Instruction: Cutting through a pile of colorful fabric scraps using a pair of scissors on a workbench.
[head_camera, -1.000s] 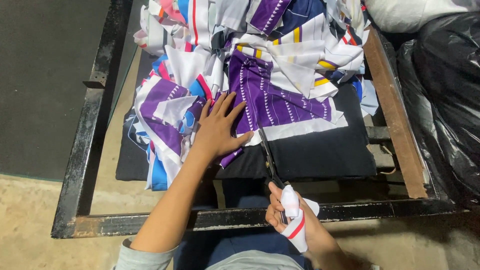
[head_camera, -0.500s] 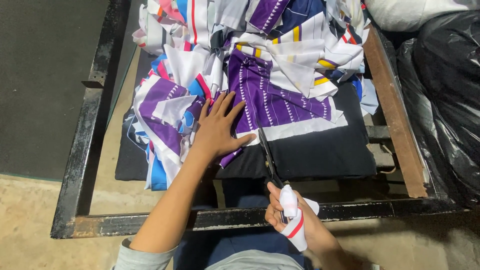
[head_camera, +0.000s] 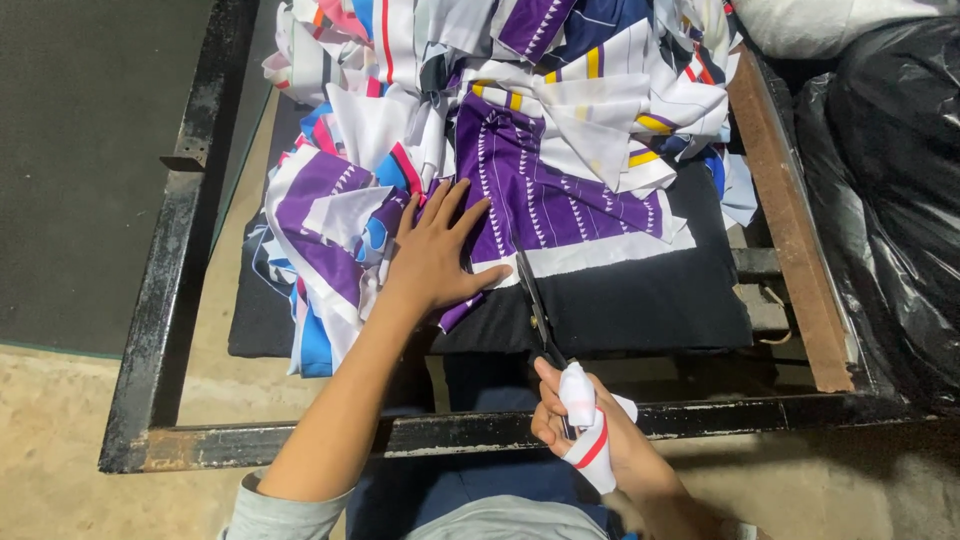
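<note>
Left hand (head_camera: 437, 255) lies flat with fingers spread, pinning the purple cloth (head_camera: 545, 195) on the black pad (head_camera: 640, 300), right hand (head_camera: 590, 430) grips scissors (head_camera: 535, 305) at its edge; looks floppy, light stuff, so hold close beside the blades.

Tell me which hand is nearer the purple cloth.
Left. The left hand lies flat on the purple cloth; the right hand is below it, holding scissors at the cloth's edge.

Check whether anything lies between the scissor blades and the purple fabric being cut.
Nothing visible does. The scissors in the right hand already meet the white edge of the purple fabric. The left hand lies flat on the cloth beside the blades, not across them.
</note>
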